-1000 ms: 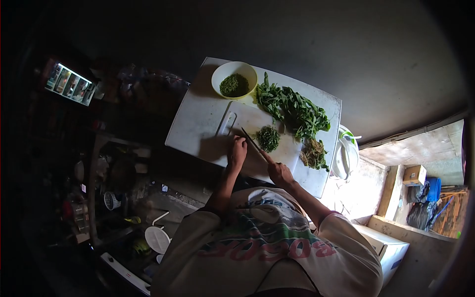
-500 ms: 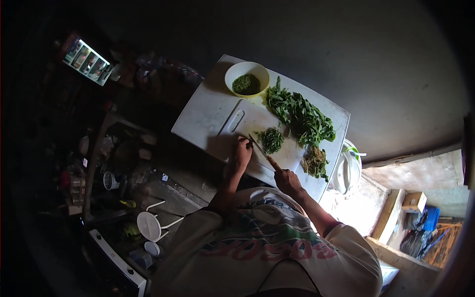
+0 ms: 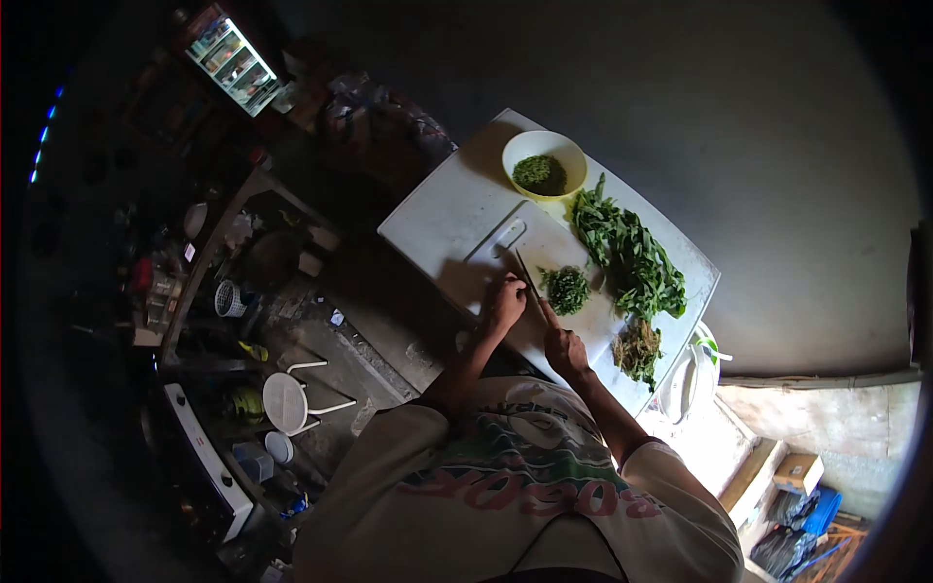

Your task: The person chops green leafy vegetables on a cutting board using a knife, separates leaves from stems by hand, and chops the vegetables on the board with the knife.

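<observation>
My right hand (image 3: 566,352) is wrapped round the wooden handle of a knife (image 3: 529,276), whose blade points away from me over the white cutting board (image 3: 494,275). Just left of the blade, my left hand (image 3: 508,303) has its fingers curled together on the board; whatever they hold is hidden. To the right of the knife lies a small heap of finely chopped greens (image 3: 566,290). Whole leafy greens (image 3: 632,255) are spread along the board's right side. Nearer to me, a bunch of brownish roots and stems (image 3: 637,352) rests by the table's right edge.
A pale yellow bowl (image 3: 577,175) with chopped greens inside stands at the far end of the white table (image 3: 428,209). On the floor to the left is a white stool (image 3: 285,403). A grey wall (image 3: 777,194) rises beyond the table's right side.
The camera view has turned, shifting the table to the right. The knife blade has swung from slanting toward my left fingertips to pointing more directly away from me, beside that hand.
</observation>
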`<state>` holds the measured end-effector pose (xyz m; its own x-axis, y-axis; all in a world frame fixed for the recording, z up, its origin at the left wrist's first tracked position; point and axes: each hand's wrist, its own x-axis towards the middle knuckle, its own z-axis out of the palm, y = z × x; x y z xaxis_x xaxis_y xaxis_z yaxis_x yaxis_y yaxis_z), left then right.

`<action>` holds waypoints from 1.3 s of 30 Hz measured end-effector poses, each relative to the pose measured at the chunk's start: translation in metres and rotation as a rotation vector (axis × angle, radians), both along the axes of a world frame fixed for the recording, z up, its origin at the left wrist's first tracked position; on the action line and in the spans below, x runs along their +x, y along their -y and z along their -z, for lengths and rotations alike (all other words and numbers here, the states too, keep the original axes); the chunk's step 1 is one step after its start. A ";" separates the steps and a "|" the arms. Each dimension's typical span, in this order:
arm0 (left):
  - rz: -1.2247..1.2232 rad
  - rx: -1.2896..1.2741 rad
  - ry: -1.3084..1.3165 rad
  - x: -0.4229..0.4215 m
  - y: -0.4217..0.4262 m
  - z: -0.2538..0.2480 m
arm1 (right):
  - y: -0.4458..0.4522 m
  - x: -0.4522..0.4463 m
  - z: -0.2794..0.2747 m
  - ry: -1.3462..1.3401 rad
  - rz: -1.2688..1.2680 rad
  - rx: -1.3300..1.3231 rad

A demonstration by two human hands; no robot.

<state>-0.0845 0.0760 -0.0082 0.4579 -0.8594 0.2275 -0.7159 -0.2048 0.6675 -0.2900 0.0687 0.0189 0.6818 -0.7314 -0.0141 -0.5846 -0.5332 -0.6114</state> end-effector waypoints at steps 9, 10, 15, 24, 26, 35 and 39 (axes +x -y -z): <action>-0.045 0.134 -0.237 0.009 0.004 -0.001 | -0.008 -0.032 -0.006 0.009 -0.058 -0.100; -0.045 0.101 -0.234 0.008 0.007 0.013 | -0.009 -0.031 -0.024 -0.028 -0.030 -0.039; 0.023 -0.194 -0.257 0.005 0.006 0.033 | -0.008 -0.027 -0.041 -0.108 -0.003 -0.004; 0.028 -0.114 -0.026 0.005 -0.003 -0.002 | -0.018 -0.020 -0.044 -0.194 -0.016 0.085; 0.028 -0.135 -0.014 0.005 -0.003 -0.003 | -0.021 -0.021 -0.033 -0.128 -0.010 -0.035; 0.103 -0.101 0.008 0.007 -0.007 -0.004 | -0.003 0.003 -0.004 0.010 -0.006 -0.019; 0.090 -0.112 0.077 0.007 -0.009 -0.003 | -0.003 0.006 -0.012 0.039 -0.013 0.018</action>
<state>-0.0774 0.0846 -0.0052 0.3580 -0.8633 0.3558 -0.7779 -0.0650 0.6250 -0.2841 0.0722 0.0304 0.6917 -0.7222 -0.0007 -0.5533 -0.5293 -0.6432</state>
